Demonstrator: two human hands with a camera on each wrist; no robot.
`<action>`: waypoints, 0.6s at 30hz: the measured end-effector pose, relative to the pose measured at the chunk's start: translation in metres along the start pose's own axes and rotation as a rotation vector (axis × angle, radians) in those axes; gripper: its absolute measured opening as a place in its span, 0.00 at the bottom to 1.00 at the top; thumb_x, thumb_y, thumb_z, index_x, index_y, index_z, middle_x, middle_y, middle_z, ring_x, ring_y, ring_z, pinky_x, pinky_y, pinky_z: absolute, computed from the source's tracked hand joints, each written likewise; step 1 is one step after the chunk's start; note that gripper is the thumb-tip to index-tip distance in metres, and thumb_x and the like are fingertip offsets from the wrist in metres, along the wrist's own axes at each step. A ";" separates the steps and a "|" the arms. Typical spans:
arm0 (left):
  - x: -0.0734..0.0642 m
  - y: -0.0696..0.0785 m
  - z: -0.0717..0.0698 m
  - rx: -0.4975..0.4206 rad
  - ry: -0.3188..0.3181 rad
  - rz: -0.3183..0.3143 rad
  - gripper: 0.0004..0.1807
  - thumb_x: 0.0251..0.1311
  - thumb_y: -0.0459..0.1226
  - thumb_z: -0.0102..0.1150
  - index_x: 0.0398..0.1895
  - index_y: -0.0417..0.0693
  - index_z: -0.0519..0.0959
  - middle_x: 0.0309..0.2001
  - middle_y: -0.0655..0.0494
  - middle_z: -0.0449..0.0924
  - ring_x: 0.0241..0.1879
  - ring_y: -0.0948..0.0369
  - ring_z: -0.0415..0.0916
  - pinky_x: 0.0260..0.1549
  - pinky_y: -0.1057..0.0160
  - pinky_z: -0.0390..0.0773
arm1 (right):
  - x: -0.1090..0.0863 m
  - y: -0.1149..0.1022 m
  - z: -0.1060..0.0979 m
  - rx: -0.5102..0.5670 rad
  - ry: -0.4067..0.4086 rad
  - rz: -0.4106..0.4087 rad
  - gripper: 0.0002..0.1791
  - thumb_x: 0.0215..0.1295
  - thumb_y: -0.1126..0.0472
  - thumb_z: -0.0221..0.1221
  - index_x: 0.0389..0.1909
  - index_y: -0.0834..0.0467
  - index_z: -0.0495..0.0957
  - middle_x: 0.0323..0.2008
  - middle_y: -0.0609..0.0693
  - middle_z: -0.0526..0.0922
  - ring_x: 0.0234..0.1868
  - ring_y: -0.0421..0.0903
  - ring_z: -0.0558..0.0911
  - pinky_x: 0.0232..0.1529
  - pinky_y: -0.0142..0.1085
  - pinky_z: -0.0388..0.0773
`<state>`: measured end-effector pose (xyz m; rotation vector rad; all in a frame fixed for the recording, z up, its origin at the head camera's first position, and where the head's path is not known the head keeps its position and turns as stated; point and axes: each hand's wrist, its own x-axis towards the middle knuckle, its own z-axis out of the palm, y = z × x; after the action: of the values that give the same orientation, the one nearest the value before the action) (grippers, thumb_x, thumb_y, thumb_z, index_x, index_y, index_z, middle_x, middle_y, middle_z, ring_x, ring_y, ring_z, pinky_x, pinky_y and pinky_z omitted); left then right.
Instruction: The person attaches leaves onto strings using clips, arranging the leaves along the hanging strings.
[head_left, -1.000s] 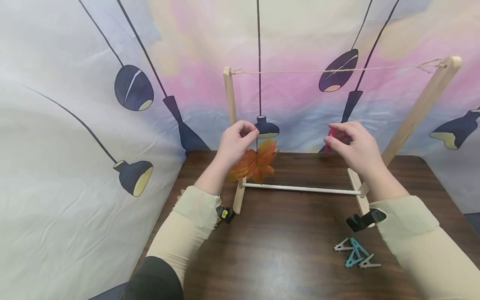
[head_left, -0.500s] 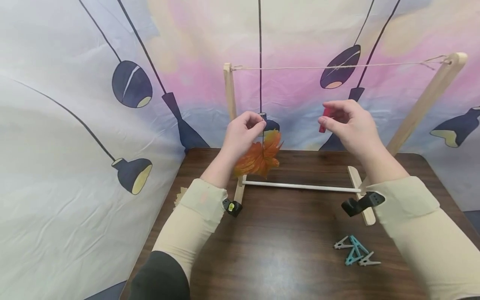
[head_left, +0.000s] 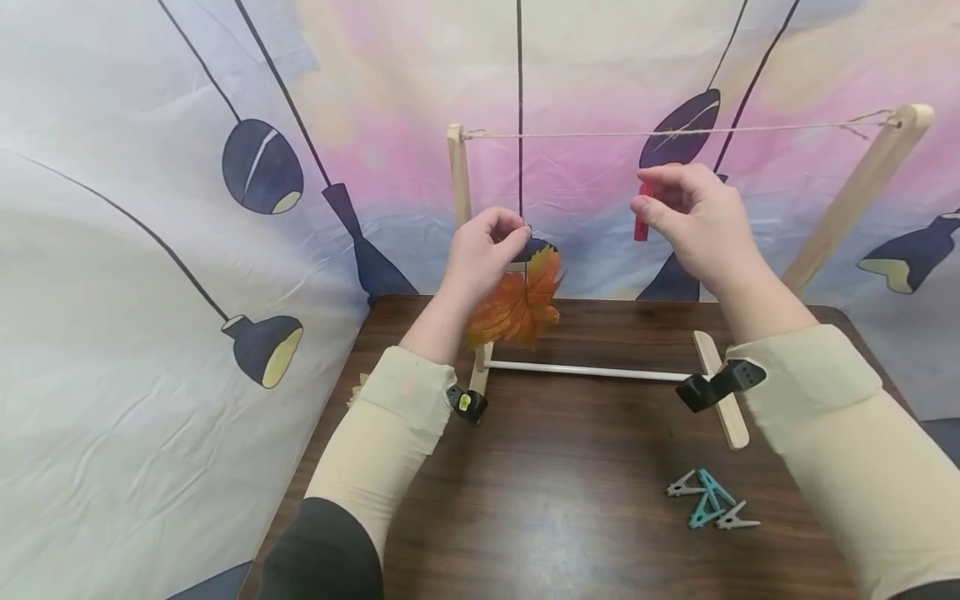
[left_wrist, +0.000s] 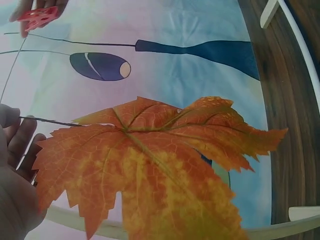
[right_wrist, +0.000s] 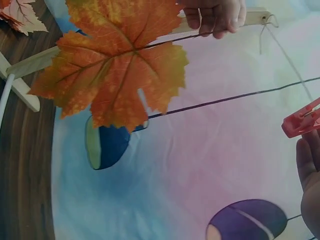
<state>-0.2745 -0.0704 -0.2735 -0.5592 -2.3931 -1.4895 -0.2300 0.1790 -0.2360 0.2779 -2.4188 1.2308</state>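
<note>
Leaf: a jagged-lobed orange maple leaf [head_left: 517, 308] with yellowish patches hangs in the air by its thin dark stem [left_wrist: 50, 121], seen across the far edge of the brown wood-grain tabletop [head_left: 555, 467], left of centre
Leaf handling: probably very light, thin and bendy, easily creased at the lobes; the stem looks the stiffer part and the best place to take hold
Stem grip: the left hand [head_left: 483, 250] pinches the stem between thumb and fingertips, closed to almost nothing
Clip grip: the right hand [head_left: 701, 221] holds a red plastic clothespin [head_left: 642, 221] between thumb and fingers, parted by its width; whether its jaws gape I cannot tell
Clip handling: likely light, rigid and springy, best squeezed at its handle ends
String: a thin pale cord [head_left: 585, 134] runs above both hands between two wooden posts, apart from the leaf
Spare clips: teal and grey plastic clothespins [head_left: 705, 511] lie on the tabletop, right of its middle
Left edge: a pale leaf [head_left: 358, 387] lies there, partly hidden by the left sleeve
</note>
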 end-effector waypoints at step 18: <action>0.029 0.032 -0.007 0.040 -0.099 0.033 0.07 0.62 0.37 0.58 0.39 0.43 0.77 0.33 0.56 0.78 0.35 0.63 0.72 0.37 0.70 0.70 | 0.023 -0.052 0.005 0.152 0.020 0.007 0.21 0.60 0.51 0.62 0.55 0.50 0.78 0.42 0.44 0.77 0.43 0.41 0.75 0.40 0.32 0.65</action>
<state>-0.2856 -0.0591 -0.2332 -0.6750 -2.4690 -1.4287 -0.2336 0.1443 -0.1905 0.3000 -2.3145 1.4167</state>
